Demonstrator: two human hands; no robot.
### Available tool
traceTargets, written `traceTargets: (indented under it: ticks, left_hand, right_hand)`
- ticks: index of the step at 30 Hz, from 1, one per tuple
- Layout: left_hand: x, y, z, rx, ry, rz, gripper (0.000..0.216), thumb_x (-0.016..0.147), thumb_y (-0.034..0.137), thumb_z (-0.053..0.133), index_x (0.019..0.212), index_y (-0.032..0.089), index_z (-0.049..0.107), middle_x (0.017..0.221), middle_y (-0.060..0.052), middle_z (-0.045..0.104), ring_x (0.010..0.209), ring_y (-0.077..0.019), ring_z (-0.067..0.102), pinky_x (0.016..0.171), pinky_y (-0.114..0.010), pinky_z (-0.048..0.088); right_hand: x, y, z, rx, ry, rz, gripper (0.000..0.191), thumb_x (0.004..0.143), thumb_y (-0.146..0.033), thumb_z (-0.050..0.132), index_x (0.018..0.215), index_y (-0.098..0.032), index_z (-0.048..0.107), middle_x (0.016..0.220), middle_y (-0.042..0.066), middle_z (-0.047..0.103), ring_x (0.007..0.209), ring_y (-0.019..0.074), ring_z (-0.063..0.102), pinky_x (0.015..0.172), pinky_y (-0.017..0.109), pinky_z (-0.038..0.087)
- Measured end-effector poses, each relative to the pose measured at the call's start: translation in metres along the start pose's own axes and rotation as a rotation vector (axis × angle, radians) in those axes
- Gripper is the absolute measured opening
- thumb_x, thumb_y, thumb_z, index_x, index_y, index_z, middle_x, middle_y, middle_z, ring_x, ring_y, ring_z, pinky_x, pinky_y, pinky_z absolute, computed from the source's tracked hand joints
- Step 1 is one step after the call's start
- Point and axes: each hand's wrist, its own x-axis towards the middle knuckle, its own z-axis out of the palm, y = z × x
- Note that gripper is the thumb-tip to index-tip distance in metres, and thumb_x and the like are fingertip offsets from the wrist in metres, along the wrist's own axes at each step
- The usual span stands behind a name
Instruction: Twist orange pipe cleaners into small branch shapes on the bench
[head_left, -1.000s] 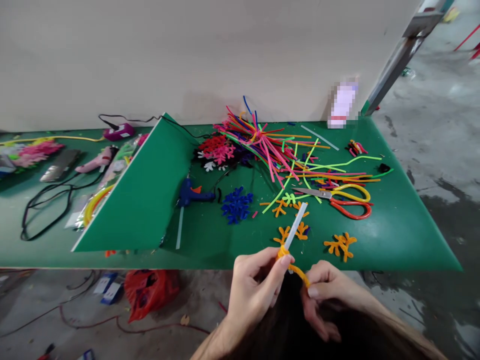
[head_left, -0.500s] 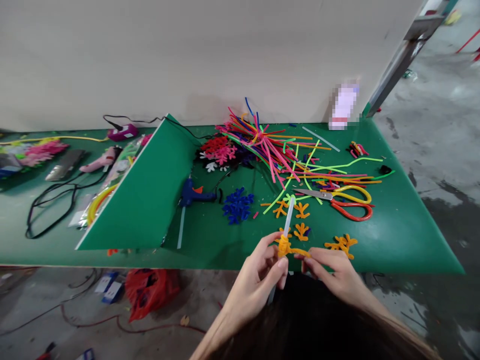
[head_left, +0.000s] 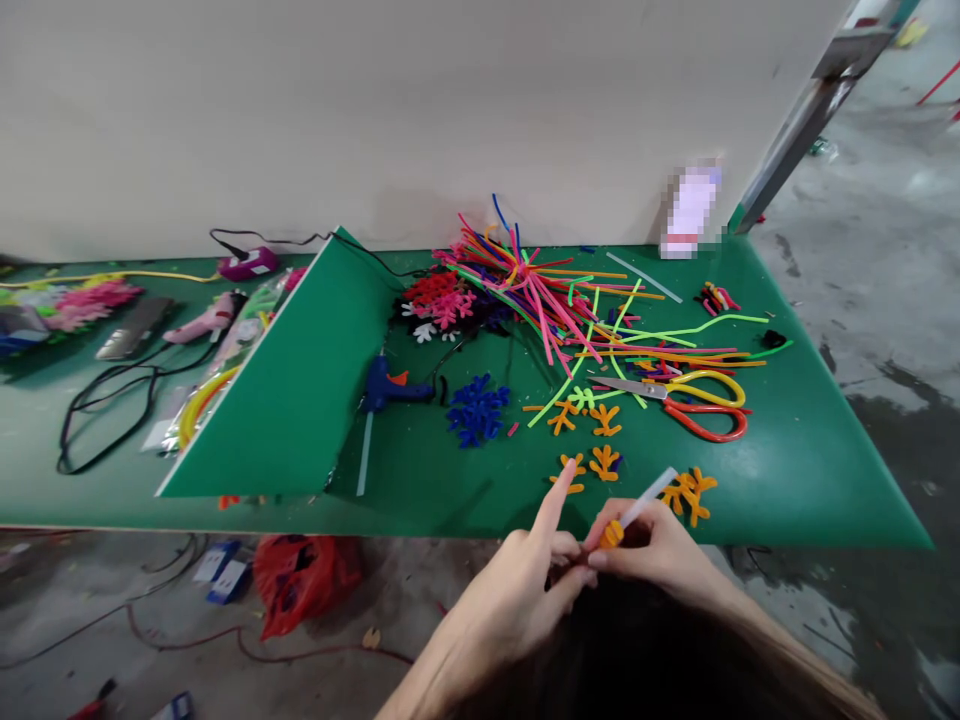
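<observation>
My right hand is closed, pinching an orange pipe cleaner wound round a translucent glue stick. The stick leans up to the right, past the fingers. Against it, my left hand has its index finger pointing up while the thumb and other fingers close together. What those fingers grip is hidden. Just beyond my hands lie several small branched orange pipe cleaner pieces, with more orange pieces right of my right hand.
Scissors with yellow and red handles lie beside a heap of coloured pipe cleaners. A blue glue gun stands left of blue branched pieces. A green board rises at left; a phone leans on the wall.
The glue stick has swung from nearly upright to leaning right, its orange winding now at my right fingers. My hands have come together, and the loose orange end no longer shows.
</observation>
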Motion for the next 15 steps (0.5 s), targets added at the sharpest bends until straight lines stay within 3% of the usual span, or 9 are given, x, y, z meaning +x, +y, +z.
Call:
traceTargets:
  ticks: [4,7,12,15]
  left_hand:
    - [-0.006,-0.004,-0.001,-0.052,0.029,-0.004,0.081,0.081,0.017,0.050,0.148,0.016,0.005,0.077,-0.001,0.073,0.057,-0.0123,0.062,0.060,-0.021,0.049]
    - [-0.012,-0.007,-0.004,-0.061,0.018,0.010,0.075,0.082,0.018,0.050,0.147,0.016,0.014,0.078,-0.001,0.073,0.064,-0.0126,0.065,0.067,-0.022,0.051]
    - [-0.016,-0.010,-0.005,0.017,0.001,0.039,0.071,0.080,0.015,0.050,0.145,0.015,0.022,0.078,0.000,0.073,0.068,-0.0114,0.065,0.073,-0.020,0.051]
    - [-0.015,-0.011,-0.003,0.000,-0.019,0.031,0.069,0.081,0.016,0.050,0.144,0.013,0.022,0.081,-0.002,0.074,0.070,-0.0109,0.066,0.074,-0.019,0.051]
  right_hand:
    - [-0.008,-0.008,-0.015,0.008,0.162,-0.067,0.025,0.069,-0.033,0.075,0.072,-0.014,0.059,0.048,-0.008,0.043,0.041,0.0041,0.033,0.042,0.019,0.023]
    - [-0.012,-0.015,-0.025,-0.096,0.202,-0.115,0.023,0.070,-0.033,0.075,0.072,-0.014,0.062,0.053,-0.006,0.044,0.047,0.0050,0.034,0.045,0.020,0.024]
    - [-0.013,-0.019,-0.028,-0.180,-0.030,0.019,0.026,0.069,-0.033,0.076,0.083,-0.014,0.067,0.057,-0.005,0.047,0.049,0.0049,0.035,0.045,0.019,0.023]
    - [-0.014,-0.017,-0.028,-0.095,-0.033,0.026,0.025,0.068,-0.035,0.076,0.077,-0.013,0.068,0.049,-0.006,0.045,0.043,0.0045,0.033,0.042,0.019,0.020]
